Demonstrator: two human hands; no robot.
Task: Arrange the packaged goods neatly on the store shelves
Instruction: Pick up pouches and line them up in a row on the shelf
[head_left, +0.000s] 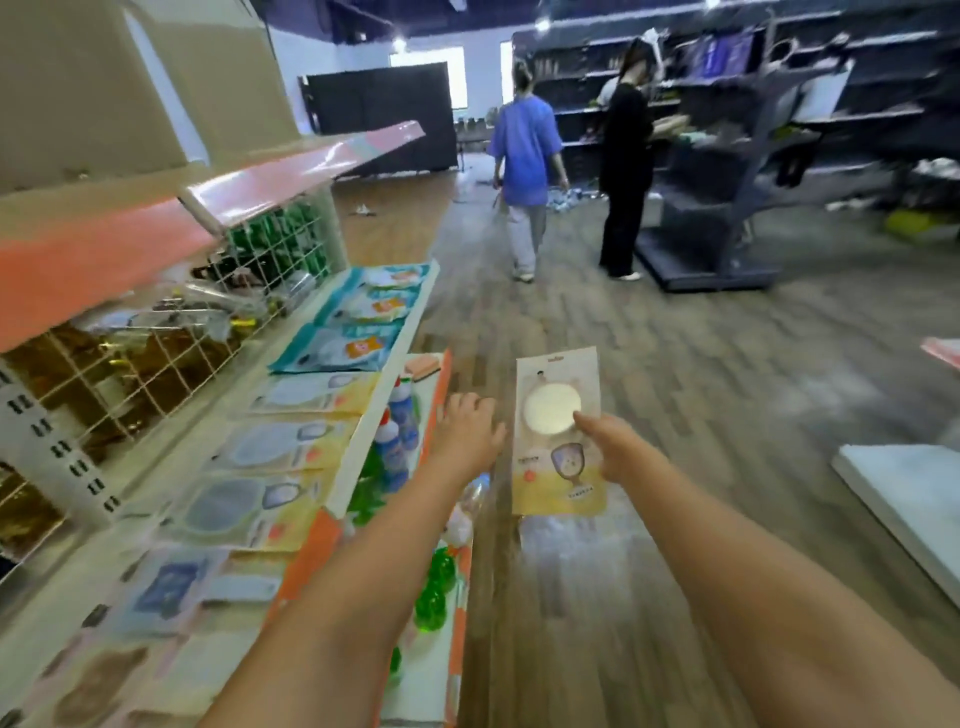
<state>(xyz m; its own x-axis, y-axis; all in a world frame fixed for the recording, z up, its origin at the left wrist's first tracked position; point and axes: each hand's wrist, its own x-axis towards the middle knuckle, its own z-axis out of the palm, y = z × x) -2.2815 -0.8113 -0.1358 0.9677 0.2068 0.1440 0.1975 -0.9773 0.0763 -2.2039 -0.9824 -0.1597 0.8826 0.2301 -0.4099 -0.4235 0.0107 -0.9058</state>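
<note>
Right hand (610, 449) grips a yellow card pack (560, 434) w/ round white puff, thumb on front, held upright over the floor just off the shelf (358, 431) front edge. Left hand (467, 431), fingers spread & relaxed, hovers at the lower shelf's front edge, nr blue-capped bottles (397, 436).

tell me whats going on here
A person is stocking a store shelf. The right hand pinches a yellow packet with a round white pad, held upright over the aisle floor, off the shelf. The left hand reaches toward the shelf edge with fingers curled, holding nothing that shows. Similar yellow packets already lie flat in a row on the shelf, with blue packets beyond them. Two other people stand at dark shelving further down the aisle.
</note>
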